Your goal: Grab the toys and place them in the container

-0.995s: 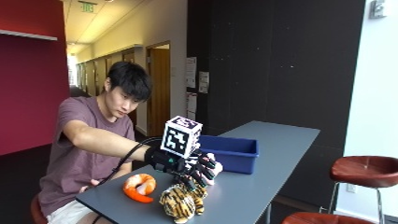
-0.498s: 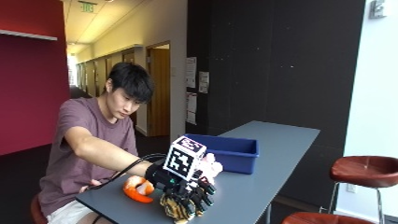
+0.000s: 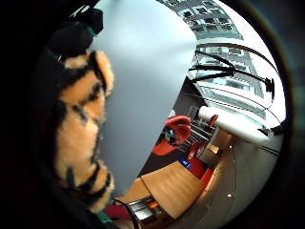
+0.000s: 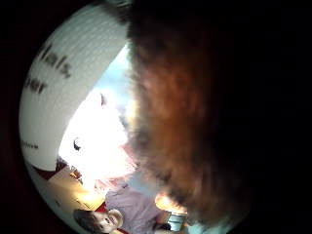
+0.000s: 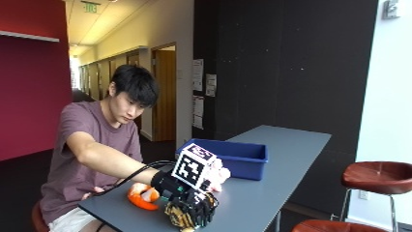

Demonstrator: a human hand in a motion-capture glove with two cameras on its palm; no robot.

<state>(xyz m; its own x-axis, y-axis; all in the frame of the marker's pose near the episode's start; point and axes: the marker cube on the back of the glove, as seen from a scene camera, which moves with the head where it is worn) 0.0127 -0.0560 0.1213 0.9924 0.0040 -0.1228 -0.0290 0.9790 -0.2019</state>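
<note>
On the smooth grey table (image 5: 283,183), the gloved right hand's (image 5: 186,205) fingers curl around a furry striped tiger toy (image 5: 183,218).

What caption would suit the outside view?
A seated person's gloved right hand grips a striped tiger toy on the grey table, a blue container behind.

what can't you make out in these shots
- Tiger toy: outside view, mostly covered by the gloved right hand; whether it is lifted off the table is unclear.
- Bin contents: outside view, hidden by its wall.
- White toy: outside view, half hidden behind the hand.
- Thumb side palm view: blurred fur fills it.
</note>
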